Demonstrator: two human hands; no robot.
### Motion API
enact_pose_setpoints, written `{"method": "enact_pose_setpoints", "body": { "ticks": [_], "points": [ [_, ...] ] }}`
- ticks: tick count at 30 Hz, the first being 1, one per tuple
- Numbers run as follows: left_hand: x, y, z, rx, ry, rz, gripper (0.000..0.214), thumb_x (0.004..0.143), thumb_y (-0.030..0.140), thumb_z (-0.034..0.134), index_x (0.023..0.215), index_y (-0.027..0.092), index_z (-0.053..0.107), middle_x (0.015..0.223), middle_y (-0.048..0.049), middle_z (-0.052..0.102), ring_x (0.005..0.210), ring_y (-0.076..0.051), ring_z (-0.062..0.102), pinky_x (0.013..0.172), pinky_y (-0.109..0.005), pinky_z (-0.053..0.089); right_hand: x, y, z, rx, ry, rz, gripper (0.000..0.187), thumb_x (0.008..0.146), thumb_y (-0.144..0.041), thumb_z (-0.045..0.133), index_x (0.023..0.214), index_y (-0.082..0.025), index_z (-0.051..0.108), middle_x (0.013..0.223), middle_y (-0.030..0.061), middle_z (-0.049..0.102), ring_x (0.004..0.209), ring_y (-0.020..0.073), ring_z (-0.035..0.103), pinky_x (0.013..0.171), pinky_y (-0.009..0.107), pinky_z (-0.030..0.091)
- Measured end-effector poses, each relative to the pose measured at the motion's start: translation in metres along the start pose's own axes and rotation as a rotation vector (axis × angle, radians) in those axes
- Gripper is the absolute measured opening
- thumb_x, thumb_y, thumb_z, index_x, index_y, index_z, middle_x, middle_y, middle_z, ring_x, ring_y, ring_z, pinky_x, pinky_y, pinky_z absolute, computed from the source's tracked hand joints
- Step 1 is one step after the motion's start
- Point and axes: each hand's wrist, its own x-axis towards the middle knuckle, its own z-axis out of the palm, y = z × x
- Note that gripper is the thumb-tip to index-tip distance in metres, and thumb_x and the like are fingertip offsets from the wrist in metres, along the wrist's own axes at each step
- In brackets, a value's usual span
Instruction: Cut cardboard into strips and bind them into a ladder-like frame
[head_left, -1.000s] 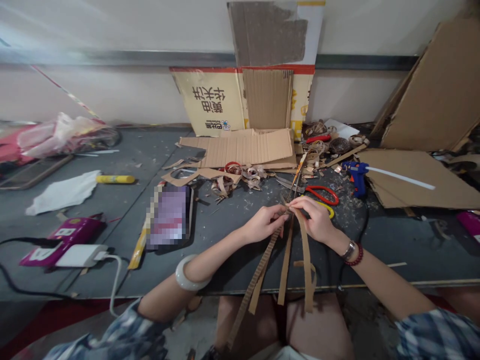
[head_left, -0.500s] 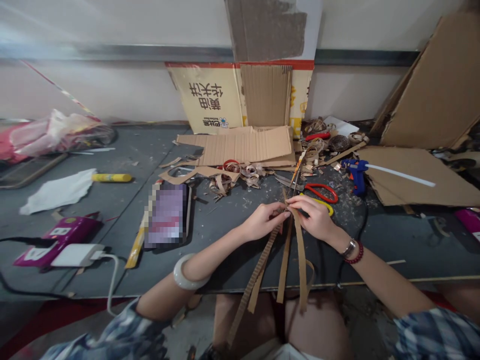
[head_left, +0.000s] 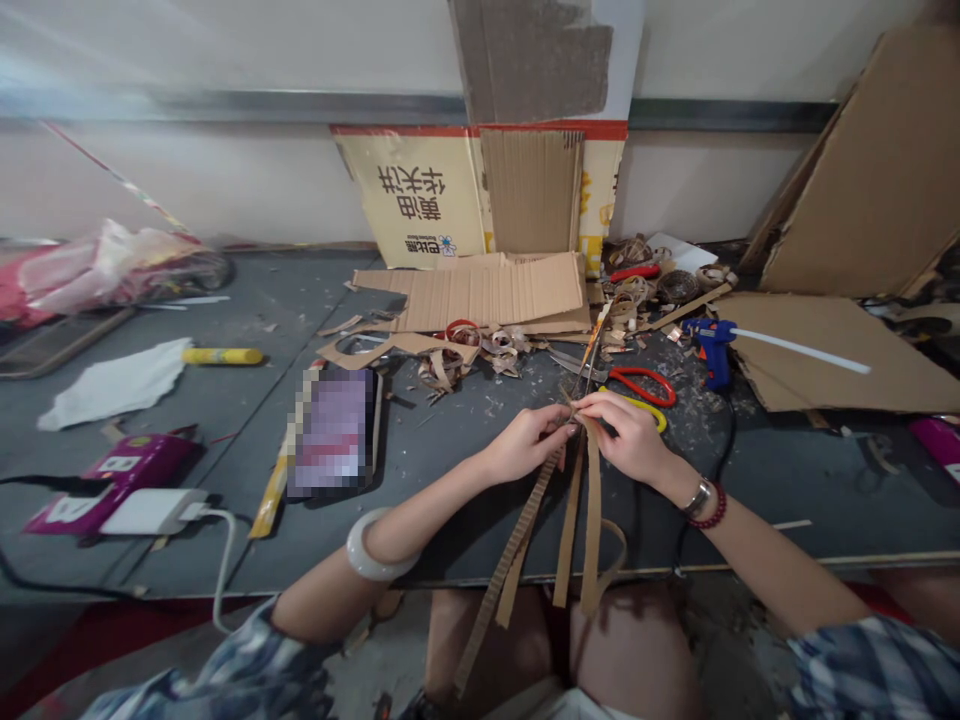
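Several narrow corrugated cardboard strips [head_left: 570,530] hang down from my fingers over the table's front edge toward my lap. My left hand [head_left: 526,445] and my right hand [head_left: 628,435] meet at the top of the strips, both pinching them at a small gathered join [head_left: 574,410]. The longest strip [head_left: 510,565] shows its ribbed cut edge. Just beyond my right hand lie red-handled scissors [head_left: 641,386] and a yellow-handled tool [head_left: 646,414], neither touched.
A blue glue gun [head_left: 712,350] with a white glue stick lies to the right. Cardboard sheets [head_left: 469,300], coiled scraps [head_left: 450,365] and shavings cover the dark table's far side. A pixelated phone [head_left: 330,430], white charger [head_left: 146,512] and magenta box [head_left: 112,480] lie left.
The rightmost hanging strip has swung left, toward the other strips. My hands stay close together at the join, and the view has barely shifted.
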Motion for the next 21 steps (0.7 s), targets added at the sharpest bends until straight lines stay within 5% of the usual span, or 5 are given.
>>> {"method": "enact_pose_setpoints", "body": {
  "ticks": [21],
  "points": [
    [0.0007, -0.0028, -0.0001, -0.021, -0.001, 0.008, 0.026, 0.089, 0.037, 0.040, 0.095, 0.015, 0.052, 0.056, 0.0010, 0.059, 0.051, -0.013, 0.058, 0.049, -0.020, 0.043, -0.0011, -0.0001, 0.0001, 0.010, -0.020, -0.007, 0.015, 0.081, -0.008, 0.048, 0.089, -0.019, 0.055, 0.096, 0.0075, 0.062, 0.092, 0.0164, 0.059, 0.079, 0.032, 0.051]
  ]
}}
